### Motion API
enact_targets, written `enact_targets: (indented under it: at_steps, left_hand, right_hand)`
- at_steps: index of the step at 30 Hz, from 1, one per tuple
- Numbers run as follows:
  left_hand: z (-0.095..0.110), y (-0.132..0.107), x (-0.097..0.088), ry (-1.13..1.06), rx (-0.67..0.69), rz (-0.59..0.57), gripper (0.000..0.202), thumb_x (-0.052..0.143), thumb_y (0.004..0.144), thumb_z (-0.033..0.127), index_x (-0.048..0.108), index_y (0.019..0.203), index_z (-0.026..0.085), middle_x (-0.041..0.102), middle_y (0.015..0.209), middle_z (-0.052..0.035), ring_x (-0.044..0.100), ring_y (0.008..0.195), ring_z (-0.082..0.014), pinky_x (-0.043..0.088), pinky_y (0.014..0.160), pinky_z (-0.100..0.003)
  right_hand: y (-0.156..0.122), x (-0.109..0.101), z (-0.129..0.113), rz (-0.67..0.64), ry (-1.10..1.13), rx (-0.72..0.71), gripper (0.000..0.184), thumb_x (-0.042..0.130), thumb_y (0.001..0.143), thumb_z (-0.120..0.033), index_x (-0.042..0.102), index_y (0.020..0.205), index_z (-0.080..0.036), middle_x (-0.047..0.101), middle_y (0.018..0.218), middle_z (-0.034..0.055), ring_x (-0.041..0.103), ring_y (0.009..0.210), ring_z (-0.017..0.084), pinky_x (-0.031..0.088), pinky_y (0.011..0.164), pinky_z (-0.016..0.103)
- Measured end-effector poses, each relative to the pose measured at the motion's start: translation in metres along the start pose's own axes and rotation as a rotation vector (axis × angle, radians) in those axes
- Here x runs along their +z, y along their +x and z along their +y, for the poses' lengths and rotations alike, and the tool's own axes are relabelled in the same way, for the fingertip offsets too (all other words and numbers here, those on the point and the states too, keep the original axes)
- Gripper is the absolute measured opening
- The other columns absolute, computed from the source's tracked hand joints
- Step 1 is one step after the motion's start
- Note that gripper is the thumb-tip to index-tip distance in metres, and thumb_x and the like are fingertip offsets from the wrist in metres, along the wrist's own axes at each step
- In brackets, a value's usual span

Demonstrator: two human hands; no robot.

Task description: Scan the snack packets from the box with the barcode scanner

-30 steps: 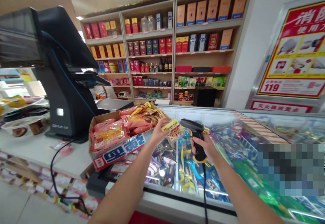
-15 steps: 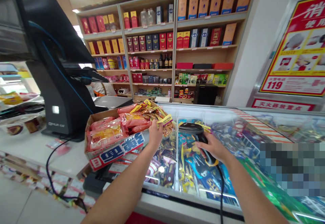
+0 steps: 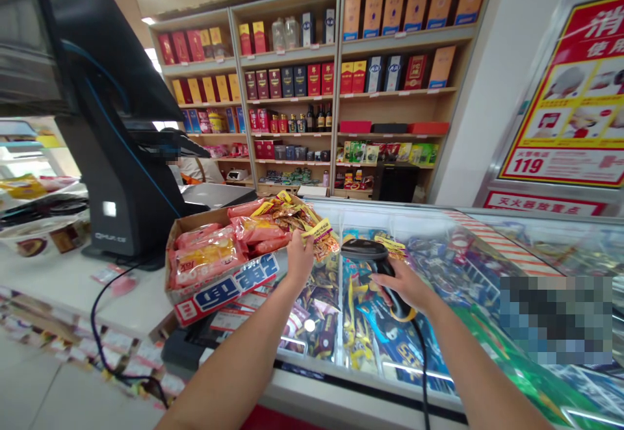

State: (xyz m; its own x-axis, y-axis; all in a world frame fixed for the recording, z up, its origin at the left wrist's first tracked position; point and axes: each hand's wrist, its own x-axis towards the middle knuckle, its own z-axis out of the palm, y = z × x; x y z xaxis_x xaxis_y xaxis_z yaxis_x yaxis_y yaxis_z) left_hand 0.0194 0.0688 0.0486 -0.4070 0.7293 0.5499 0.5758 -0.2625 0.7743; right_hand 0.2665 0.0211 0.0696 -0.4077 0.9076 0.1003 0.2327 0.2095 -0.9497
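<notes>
Above the glass-topped chest freezer (image 3: 390,219) of a shop checkout – my left hand (image 3: 299,261) and right hand (image 3: 402,287), held out over the glass and well apart from each other. Left hand: fingers (image 3: 296,247) pressed together with the thumb on the lower end of a small yellow-and-red snack packet (image 3: 322,240), which tilts up and to the right. Right hand: fingers (image 3: 390,290) wrapped closed around the grip of a black barcode scanner (image 3: 373,262), its head just beside the packet, with a black cord (image 3: 423,368) dropping over the freezer's front edge. Left of the packet: an open cardboard carton (image 3: 224,293) of red sausage packs (image 3: 205,261), at the end of a white counter (image 3: 73,293) and beside a black checkout terminal (image 3: 117,157). Under the glass: bright snack bags (image 3: 390,342). Beyond: wooden shelves (image 3: 336,118) of boxed liquor, a person in a white top (image 3: 199,171) past the terminal, and a red-and-yellow poster (image 3: 570,105) marked 119 on the right
</notes>
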Motion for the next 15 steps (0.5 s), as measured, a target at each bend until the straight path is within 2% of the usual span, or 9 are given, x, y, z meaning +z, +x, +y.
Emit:
enact_targets:
  at_steps: [10, 12, 15]
  left_hand:
    - [0.000, -0.005, 0.002, -0.018, -0.022, 0.013, 0.004, 0.052, 0.086, 0.023, 0.049, 0.084, 0.022, 0.063, 0.079, -0.0036, 0.062, 0.077, -0.0202, 0.044, 0.074, -0.030]
    - [0.000, -0.007, 0.006, -0.047, -0.043, -0.013, 0.003, 0.052, 0.086, 0.022, 0.049, 0.084, 0.021, 0.063, 0.077, -0.0034, 0.062, 0.077, -0.0202, 0.045, 0.074, -0.030]
    - [0.001, -0.007, 0.020, -0.132, -0.090, -0.086, 0.005, 0.054, 0.083, 0.018, 0.049, 0.085, 0.021, 0.063, 0.078, -0.0033, 0.062, 0.078, -0.0194, 0.046, 0.073, -0.029]
  right_hand:
    - [0.003, 0.003, 0.006, 0.012, 0.129, -0.013, 0.028, 0.067, 0.069, -0.039, 0.051, 0.081, -0.020, 0.054, 0.044, -0.0070, 0.047, 0.032, 0.011, 0.040, 0.036, 0.023]
    - [0.004, 0.004, 0.005, 0.053, 0.190, 0.016, 0.027, 0.068, 0.069, -0.039, 0.051, 0.076, -0.019, 0.055, 0.047, -0.0059, 0.048, 0.034, 0.011, 0.041, 0.036, 0.023]
    - [0.004, -0.002, 0.003, 0.179, 0.280, 0.088, 0.028, 0.070, 0.067, -0.039, 0.050, 0.068, -0.019, 0.055, 0.049, -0.0044, 0.050, 0.036, 0.011, 0.042, 0.035, 0.023]
